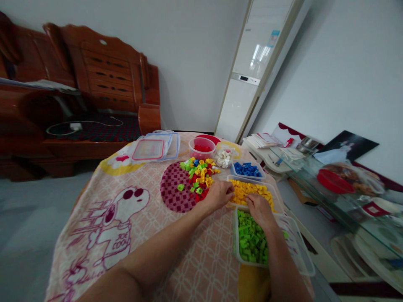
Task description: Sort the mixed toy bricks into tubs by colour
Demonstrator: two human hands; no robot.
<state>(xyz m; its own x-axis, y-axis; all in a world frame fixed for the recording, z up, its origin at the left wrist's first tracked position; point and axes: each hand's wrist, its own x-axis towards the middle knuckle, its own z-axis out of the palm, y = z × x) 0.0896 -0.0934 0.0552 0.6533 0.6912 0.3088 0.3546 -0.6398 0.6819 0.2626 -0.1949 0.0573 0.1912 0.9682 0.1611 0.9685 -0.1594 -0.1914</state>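
Note:
My left hand is at the left edge of the container of yellow blocks, its fingers curled together; what they hold, if anything, is too small to name. Over the near side of that container, my right hand has its fingers pinched at the yellow blocks. Green blocks fill a clear box nearest me, partly under my right forearm. Blue blocks lie in a smaller box behind the yellow ones. A mixed pile of blocks spreads on the cloth left of my left hand.
Red pieces sit in a round tub, with white pieces beside it. Clear lids lie at the table's back left. A glass-topped cabinet stands at the right, a wooden bench behind left.

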